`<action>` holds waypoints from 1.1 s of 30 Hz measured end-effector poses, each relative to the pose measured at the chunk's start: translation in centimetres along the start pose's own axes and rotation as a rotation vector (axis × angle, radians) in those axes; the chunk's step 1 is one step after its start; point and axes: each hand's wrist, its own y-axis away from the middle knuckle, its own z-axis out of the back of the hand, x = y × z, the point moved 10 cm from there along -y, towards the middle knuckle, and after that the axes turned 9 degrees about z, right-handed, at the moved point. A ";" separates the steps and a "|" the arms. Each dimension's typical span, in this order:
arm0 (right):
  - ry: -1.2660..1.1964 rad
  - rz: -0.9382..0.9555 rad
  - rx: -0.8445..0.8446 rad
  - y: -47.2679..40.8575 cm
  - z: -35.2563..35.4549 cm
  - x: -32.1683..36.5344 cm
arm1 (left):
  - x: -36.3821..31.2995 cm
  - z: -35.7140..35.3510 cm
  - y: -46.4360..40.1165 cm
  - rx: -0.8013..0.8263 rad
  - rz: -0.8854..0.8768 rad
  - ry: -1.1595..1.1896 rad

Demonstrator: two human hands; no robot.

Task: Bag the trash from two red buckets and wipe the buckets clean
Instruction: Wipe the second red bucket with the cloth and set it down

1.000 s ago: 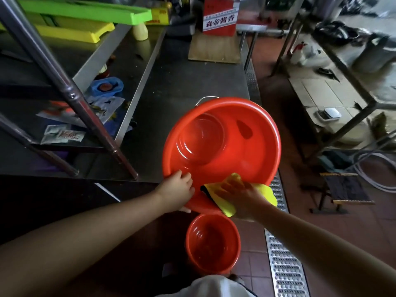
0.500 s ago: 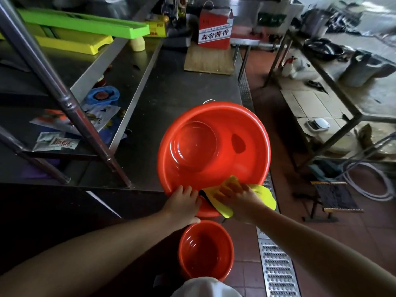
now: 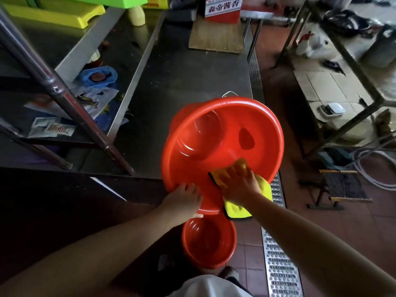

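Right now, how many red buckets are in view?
2: one red bucket tilted on the steel table's edge, held by the left hand; a smaller red bucket on the floor below it.

You can't see your right hand's (image 3: 237,185) fingertips: they sink into the yellow cloth (image 3: 263,189). Your left hand (image 3: 184,200) hides the near rim of the large red plastic bucket (image 3: 263,133). The top edge crops the red carton (image 3: 222,7).

Tilted red bucket (image 3: 222,136); smaller bucket (image 3: 209,243) on floor.
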 end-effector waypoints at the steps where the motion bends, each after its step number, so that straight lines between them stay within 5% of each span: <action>1: -0.035 -0.017 0.030 -0.7 -0.6 0.5 | -0.1 0.0 -0.1 -0.001 -0.004 -0.004; 4: -0.238 0.088 0.150 -2.0 -2.7 5.1 | -0.3 0.3 0.0 -0.028 -0.016 -0.035; 7: -0.169 0.254 -0.025 -2.7 -2.6 5.9 | -0.7 -0.5 0.3 -0.032 -0.013 -0.065; 12: -0.199 -0.100 0.075 -5.2 -5.3 1.1 | -2.0 -1.6 0.3 -0.045 -0.003 -0.074; 15: -0.341 -0.001 0.017 -5.9 -5.5 4.4 | -1.8 -2.3 0.6 -0.025 0.006 -0.063; 18: -0.231 0.132 -0.007 -6.6 -5.6 3.5 | -2.1 -2.7 1.0 -0.039 -0.022 -0.105; 22: -0.214 -0.060 -0.013 -9.6 -5.9 0.6 | -2.8 -2.2 0.6 -0.074 -0.010 -0.119; 33: -0.264 -0.026 -0.099 -16.5 -5.3 2.5 | -1.9 -2.5 0.7 -0.129 0.038 -0.051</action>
